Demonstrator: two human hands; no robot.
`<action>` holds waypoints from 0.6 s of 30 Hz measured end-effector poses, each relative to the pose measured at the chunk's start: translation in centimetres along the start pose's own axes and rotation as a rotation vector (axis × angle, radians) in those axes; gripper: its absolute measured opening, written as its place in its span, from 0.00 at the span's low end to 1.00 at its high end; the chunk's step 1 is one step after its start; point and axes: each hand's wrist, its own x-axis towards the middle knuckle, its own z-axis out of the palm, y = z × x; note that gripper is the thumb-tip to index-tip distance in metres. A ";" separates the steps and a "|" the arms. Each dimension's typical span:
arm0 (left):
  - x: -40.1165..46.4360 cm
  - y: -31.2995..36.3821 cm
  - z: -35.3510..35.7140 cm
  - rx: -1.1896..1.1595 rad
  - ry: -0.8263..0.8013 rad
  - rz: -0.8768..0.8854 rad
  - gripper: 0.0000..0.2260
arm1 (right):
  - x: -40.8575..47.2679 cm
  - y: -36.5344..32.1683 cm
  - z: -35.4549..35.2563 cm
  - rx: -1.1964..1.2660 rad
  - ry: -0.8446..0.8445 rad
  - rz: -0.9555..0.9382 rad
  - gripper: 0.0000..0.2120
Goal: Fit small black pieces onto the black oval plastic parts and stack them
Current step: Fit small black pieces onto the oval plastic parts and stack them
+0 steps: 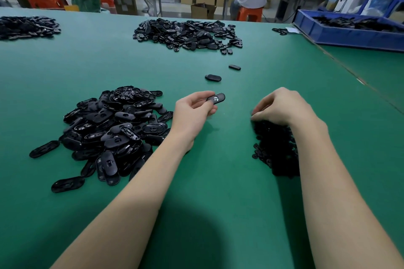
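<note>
Two hands worked over a green surface [218, 192] that filled most of the view. Largest on it was the near heap [109, 129] of black oval parts, toward the left edge, just left of the left forearm. A far heap [188, 34] of the same ovals lay near the far edge, and a third heap [26, 27] sat at the far left corner. A blue bin [349, 34] of black parts stood at the far right corner. A pile [276, 148] of small black pieces lay toward the right edge, partly under the right wrist. The left hand [192, 109] pinched one oval [216, 98] by its end, between thumb and curled fingers, above the middle of the surface. The right hand [282, 107] was curled, fingertips down on the far rim of the pile; whether it held a piece could not be told. Two loose ovals [213, 77] lay apart between the held oval and the far heap.
</note>
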 end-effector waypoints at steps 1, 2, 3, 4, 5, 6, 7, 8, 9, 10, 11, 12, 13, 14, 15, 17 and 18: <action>0.0 0.0 0.0 0.004 -0.005 0.003 0.08 | 0.1 -0.1 0.1 0.001 0.005 -0.003 0.04; 0.0 0.0 0.0 0.014 -0.009 0.007 0.08 | 0.1 -0.3 0.2 -0.004 0.011 -0.006 0.03; 0.0 -0.1 0.0 0.032 -0.013 0.015 0.08 | 0.0 -0.4 0.3 -0.015 0.020 -0.007 0.03; 0.0 -0.1 0.0 0.051 -0.016 0.023 0.08 | 0.0 -0.5 0.4 -0.025 0.029 -0.010 0.03; 0.1 -0.1 0.0 0.063 -0.018 0.028 0.08 | 0.1 -0.6 0.5 -0.026 0.037 -0.017 0.03; 0.1 -0.1 0.0 0.066 -0.018 0.029 0.08 | 0.2 -0.7 0.6 -0.012 0.041 -0.031 0.03; 0.1 -0.1 -0.1 0.063 -0.017 0.027 0.08 | 0.2 -0.7 0.7 0.034 0.037 -0.054 0.03; 0.1 -0.1 -0.1 0.060 -0.015 0.024 0.08 | 0.3 -0.8 0.8 0.124 0.019 -0.087 0.02; 0.2 -0.1 -0.1 0.057 -0.013 0.022 0.09 | 0.2 -1.1 0.9 0.246 -0.011 -0.126 0.03; 0.2 -0.1 -0.2 0.053 -0.012 0.019 0.09 | 0.0 -1.4 1.0 0.373 -0.043 -0.163 0.04; 0.3 -0.1 -0.2 0.047 -0.013 0.016 0.09 | -0.1 -1.8 1.2 0.472 -0.063 -0.191 0.05; 0.3 -0.1 -0.2 0.040 -0.014 0.014 0.08 | -0.2 -2.1 1.3 0.544 -0.075 -0.214 0.05; 0.3 -0.1 -0.2 0.032 -0.015 0.012 0.08 | -0.3 -2.4 1.5 0.595 -0.081 -0.229 0.05; 0.3 0.0 -0.3 0.025 -0.017 0.011 0.08 | -0.3 -2.6 1.6 0.631 -0.086 -0.233 0.05; 0.3 0.0 -0.3 0.019 -0.020 0.013 0.09 | -0.4 -2.9 1.7 0.654 -0.092 -0.229 0.03; 0.2 0.2 -0.4 0.018 -0.030 0.021 0.09 | -0.5 -3.1 2.0 0.687 -0.099 -0.208 0.03; 0.2 0.4 -0.5 0.021 -0.036 0.025 0.09 | -0.5 -3.2 2.2 0.696 -0.098 -0.194 0.04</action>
